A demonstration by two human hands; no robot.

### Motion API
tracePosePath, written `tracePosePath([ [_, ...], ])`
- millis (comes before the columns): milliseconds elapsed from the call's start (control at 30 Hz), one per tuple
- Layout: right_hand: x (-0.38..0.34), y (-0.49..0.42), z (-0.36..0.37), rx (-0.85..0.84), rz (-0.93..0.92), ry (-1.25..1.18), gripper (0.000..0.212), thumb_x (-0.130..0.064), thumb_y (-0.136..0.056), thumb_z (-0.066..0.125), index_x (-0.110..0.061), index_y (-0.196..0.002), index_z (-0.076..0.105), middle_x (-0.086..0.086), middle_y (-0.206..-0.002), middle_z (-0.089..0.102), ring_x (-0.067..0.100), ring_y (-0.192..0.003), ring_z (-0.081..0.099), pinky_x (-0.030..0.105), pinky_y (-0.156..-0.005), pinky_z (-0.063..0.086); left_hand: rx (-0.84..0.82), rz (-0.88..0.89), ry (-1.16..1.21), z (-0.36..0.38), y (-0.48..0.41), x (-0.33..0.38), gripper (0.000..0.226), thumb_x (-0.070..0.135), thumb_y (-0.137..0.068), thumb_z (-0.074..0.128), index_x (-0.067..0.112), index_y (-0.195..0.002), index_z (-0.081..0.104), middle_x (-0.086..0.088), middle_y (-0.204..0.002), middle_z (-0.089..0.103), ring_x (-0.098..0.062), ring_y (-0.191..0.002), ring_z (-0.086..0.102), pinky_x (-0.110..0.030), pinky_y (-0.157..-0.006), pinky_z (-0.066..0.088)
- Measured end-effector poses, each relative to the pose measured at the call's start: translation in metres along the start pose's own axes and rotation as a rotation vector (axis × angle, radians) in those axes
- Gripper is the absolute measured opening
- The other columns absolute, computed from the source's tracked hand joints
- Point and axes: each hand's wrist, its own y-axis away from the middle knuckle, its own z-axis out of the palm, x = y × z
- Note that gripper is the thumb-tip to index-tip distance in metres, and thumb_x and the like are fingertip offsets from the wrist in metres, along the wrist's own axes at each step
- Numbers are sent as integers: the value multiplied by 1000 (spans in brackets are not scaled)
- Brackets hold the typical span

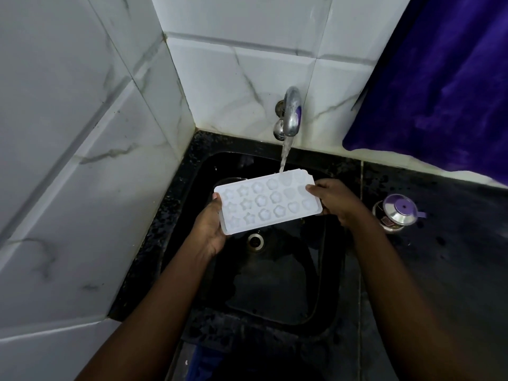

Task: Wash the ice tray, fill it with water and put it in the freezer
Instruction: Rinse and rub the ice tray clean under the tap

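Observation:
A white ice tray [266, 202] with star, flower and heart shaped cells is held over the black sink [275, 284], cells facing up. My left hand [210, 226] grips its near left end from below. My right hand [334, 199] grips its right end. The chrome tap [292, 112] on the tiled wall is running, and the stream of water [284, 155] lands on the tray's far right cells.
The sink drain [255, 241] lies just below the tray. A small steel container with a purple lid [397, 211] stands on the black counter [453, 243] to the right. A purple cloth [445, 86] hangs at the upper right. White tiled walls close off the left and back.

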Motion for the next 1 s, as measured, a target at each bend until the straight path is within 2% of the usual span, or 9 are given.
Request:
tracePosePath([
  [133,3,-1,-15,145,-55,107,23,-24,-101,70,-1,-101,73,14,-95,75,25,-81,69,33,-68,53,-36,-74,-2,20,-5,-9,54,51,-113,38,10,-125,71,-15,-118,80,-32,-99,81,-47,-68,67],
  [267,3,3,-42,263,-63,202,33,-27,-100,70,6,-103,70,18,-92,70,25,-78,61,35,-70,46,-62,-113,-39,51,-11,-11,46,42,-114,42,6,-126,70,-16,-112,81,-31,-92,82,-46,-67,66],
  [333,-1,4,-54,301,-59,223,35,-29,-100,70,5,-106,70,24,-101,72,29,-82,64,38,-74,49,-70,-116,-56,65,-13,-11,42,37,-115,44,5,-124,70,-15,-107,82,-30,-88,82,-44,-64,66],
  [433,-8,4,-66,367,-69,250,38,-30,-101,69,6,-111,70,27,-110,71,41,-99,68,52,-92,56,-83,-112,-69,83,-14,-7,39,34,-115,44,6,-112,71,-12,-93,83,-26,-77,82,-39,-54,64],
  [567,-25,-3,-70,427,-101,243,30,-34,-99,69,-5,-103,74,15,-105,75,30,-95,69,49,-94,56,-132,-98,-49,95,-13,7,38,36,-114,46,8,-110,71,-11,-90,83,-27,-76,82,-41,-52,64],
  [733,-46,-10,-44,427,-213,275,27,-32,-99,66,-7,-96,74,9,-96,75,23,-86,68,39,-82,52,-199,-20,-8,80,-13,26,47,48,-113,43,11,-124,70,-10,-106,83,-27,-91,82,-40,-66,67],
  [867,-52,-12,-7,409,-309,352,25,-25,-103,59,-3,-105,71,13,-100,74,31,-95,68,38,-79,50,-257,-40,28,55,-13,30,70,68,-105,44,12,-139,68,-15,-134,74,-34,-123,72,-53,-104,56],
  [933,-52,-8,13,453,-358,469,28,-23,-105,55,-4,-121,68,16,-116,72,35,-108,67,42,-91,52,-245,-30,13,49,-12,24,81,75,-102,36,11,-140,67,-15,-134,74,-33,-124,71,-51,-103,58],
  [1000,-45,-2,40,469,-394,750,42,-30,-107,50,-5,-140,58,19,-139,63,38,-129,59,50,-112,43,-183,-11,2,49,-12,17,93,81,-99,24,9,-140,66,-16,-131,75,-33,-119,74,-45,-93,62],
])
